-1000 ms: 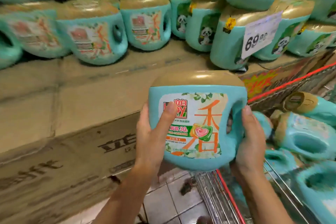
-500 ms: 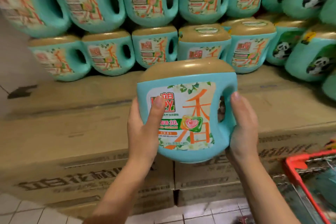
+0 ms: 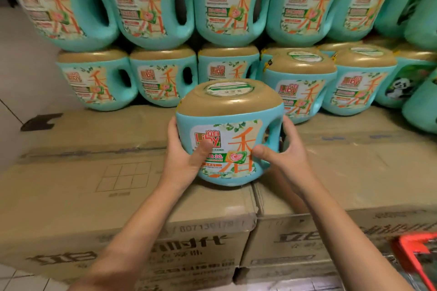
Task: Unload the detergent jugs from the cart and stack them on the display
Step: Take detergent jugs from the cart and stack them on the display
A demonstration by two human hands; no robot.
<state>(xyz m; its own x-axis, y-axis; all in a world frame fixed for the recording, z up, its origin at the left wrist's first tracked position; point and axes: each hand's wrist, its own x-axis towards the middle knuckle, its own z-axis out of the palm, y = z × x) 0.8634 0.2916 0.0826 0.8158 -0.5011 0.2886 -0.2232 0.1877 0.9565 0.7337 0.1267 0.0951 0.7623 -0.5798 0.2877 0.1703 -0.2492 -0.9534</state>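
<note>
Head view, remote log. At the bottom left edge I am seeing a strip of floor tiles (image 3: 16, 277); at the bottom right corner the red rim of the cart (image 3: 410, 251) is just showing.

Both bare forearms are reaching forward over the cardboard boxes (image 3: 94, 184), which are sitting side by side with printed fronts and are carrying the display.

The left hand (image 3: 183, 160) is gripping the held jug (image 3: 236, 139) on its left side, with the thumb lying across the front label and the fingers curling round behind. The right hand (image 3: 287, 158) is gripping the handle side, with the thumb pressing on the label and the fingers wrapping round the back of the handle.

The held jug is standing upright, label facing me, gold cap (image 3: 230, 99) on top. It is sitting low over the box tops, about above the seam between two boxes. I cannot tell whether its base is touching the cardboard.

Just behind it, the lower row of jugs (image 3: 163, 78) is standing on the boxes, and one jug (image 3: 300, 87) of that row is sitting just beside the held jug's right shoulder.

Above, the upper row of jugs (image 3: 231, 7) is resting on the lower caps. At far right, the panda-label jugs (image 3: 399, 87) are joining the stack. A pale wall (image 3: 26, 66) is showing at left.
</note>
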